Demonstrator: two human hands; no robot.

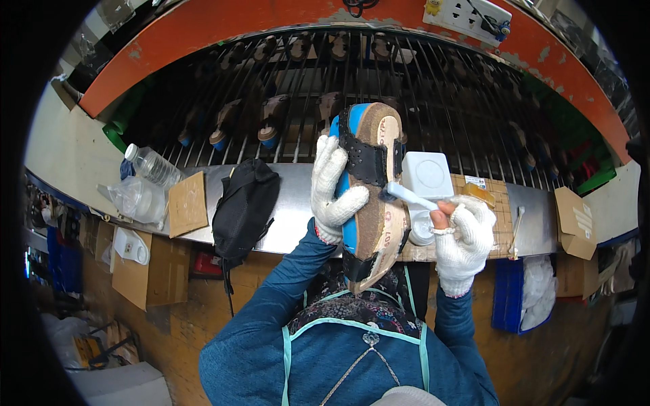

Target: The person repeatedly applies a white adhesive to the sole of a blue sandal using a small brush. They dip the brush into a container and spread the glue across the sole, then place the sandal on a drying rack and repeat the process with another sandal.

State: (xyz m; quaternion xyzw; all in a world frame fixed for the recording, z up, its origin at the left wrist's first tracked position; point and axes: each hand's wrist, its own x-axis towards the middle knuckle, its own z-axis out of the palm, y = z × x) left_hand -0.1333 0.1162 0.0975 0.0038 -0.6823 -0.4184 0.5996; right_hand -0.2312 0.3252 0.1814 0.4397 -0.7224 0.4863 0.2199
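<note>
My left hand (333,186), in a white knit glove, grips a sandal on a blue last (374,213) from its left side. The sandal is held up with its underside facing me, showing a brown border, a pale centre strip and black straps folded over the edges. My right hand (466,237), gloved with bare fingertips showing, pinches a pale, toothbrush-like brush (412,197). The brush's head is at the black strap near the middle of the underside. Behind the brush stands a small round white pot (421,229), partly covered by my right hand.
A square white container (427,174), a yellowish block (479,194) and a thin stick (518,227) lie on the right. To the left are a black bag (245,206), cardboard (187,205) and a plastic bottle (156,166). Beyond runs a rod rack (298,145) bearing several lasted shoes.
</note>
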